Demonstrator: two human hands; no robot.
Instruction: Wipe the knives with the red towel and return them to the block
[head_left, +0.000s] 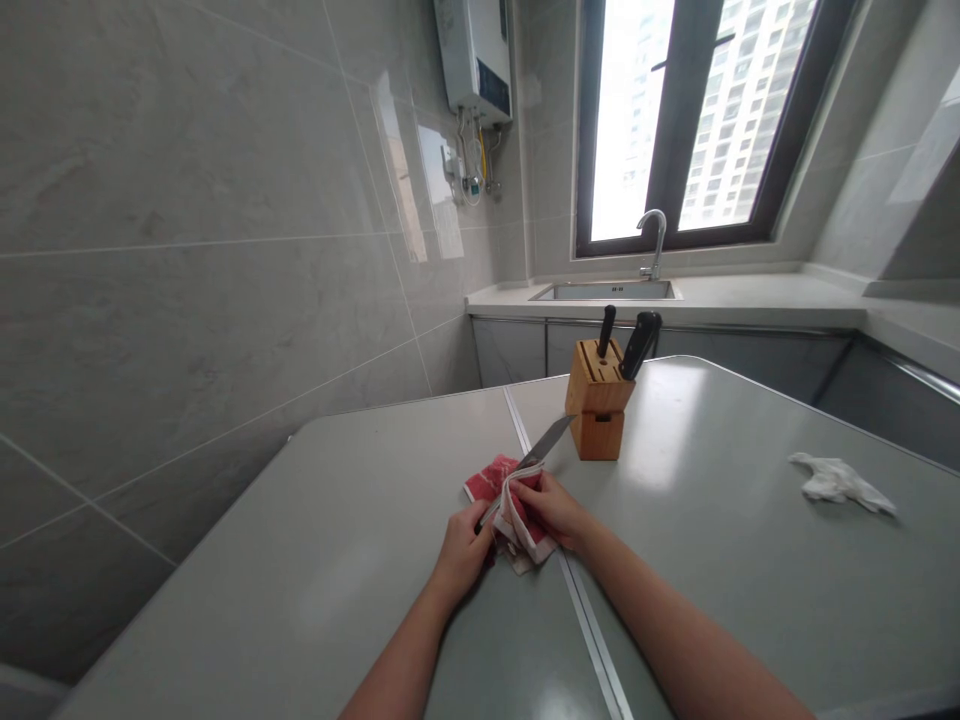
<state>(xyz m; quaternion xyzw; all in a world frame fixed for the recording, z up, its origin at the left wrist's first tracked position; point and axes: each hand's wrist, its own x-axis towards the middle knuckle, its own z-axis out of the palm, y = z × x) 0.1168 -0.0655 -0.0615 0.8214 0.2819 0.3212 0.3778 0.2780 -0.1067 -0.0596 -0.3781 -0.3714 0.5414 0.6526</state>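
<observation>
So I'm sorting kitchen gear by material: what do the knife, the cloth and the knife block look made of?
The knife blade looks like bare steel, grey with a dull sheen; its handle is hidden in the left hand. The cloth in the right hand looks like soft woven fabric, red and white, folding limply. The knife block looks like light wood, smooth, probably varnished.

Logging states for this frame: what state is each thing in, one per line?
Knife: out of the block, blade wrapped partway in the cloth.
Cloth: red and white, folded around the blade.
Left hand: gripping the knife handle.
Right hand: pressing the cloth on the blade.
Knife block: upright, two black-handled knives in it.
White rag: crumpled, lying loose on the table.
Tap: no water visible.
</observation>
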